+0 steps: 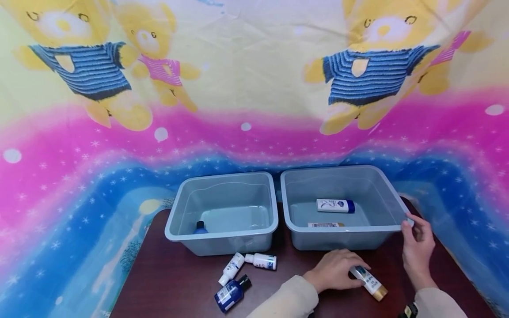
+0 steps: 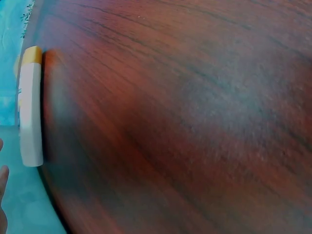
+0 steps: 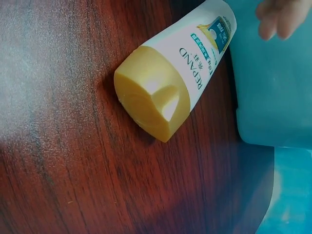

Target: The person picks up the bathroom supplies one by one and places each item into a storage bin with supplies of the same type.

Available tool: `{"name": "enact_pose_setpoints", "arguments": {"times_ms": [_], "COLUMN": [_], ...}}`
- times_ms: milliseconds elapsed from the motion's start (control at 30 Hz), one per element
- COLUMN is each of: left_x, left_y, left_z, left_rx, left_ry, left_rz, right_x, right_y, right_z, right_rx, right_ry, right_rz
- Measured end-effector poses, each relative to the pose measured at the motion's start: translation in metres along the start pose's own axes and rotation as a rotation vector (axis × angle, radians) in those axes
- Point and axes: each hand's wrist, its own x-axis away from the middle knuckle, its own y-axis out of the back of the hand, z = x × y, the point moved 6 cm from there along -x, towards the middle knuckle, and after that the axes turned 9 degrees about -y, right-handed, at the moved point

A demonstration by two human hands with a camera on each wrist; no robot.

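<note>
A white squeeze tube with a gold cap lies on the table, its cap toward me; "REPAND" is printed on the tube in the right wrist view. My left hand is at its far end, thumb and index finger spread on either side in the head view. Both wrist views show the tube's body uncovered, with fingertips past its end. My right hand pinches the near right corner of the right grey bin. Inside that bin are a white bottle with a blue cap and a partly hidden gold-capped tube.
A second grey bin stands to the left, holding a blue bottle with a black cap. Before it lie two small white bottles and a dark blue bottle. A bear-printed cloth hangs behind the table.
</note>
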Motion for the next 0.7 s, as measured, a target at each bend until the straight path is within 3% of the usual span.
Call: {"name": "enact_pose_setpoints", "arguments": {"times_ms": [233,700], "left_x": [-0.002,-0.015], "left_y": [-0.015,-0.021], "left_z": [0.004,0.007], "left_rx": [0.009,-0.068], "left_ry": [-0.004,0.008], "left_rz": [-0.050,0.028], "right_x": [0.003,0.001], "right_y": [0.000,0.000], "right_z": [-0.005,-0.001], "right_rx": [-0.002,0.047], "right_ry": [-0.052,-0.003], "right_rz": [0.014,0.008]}}
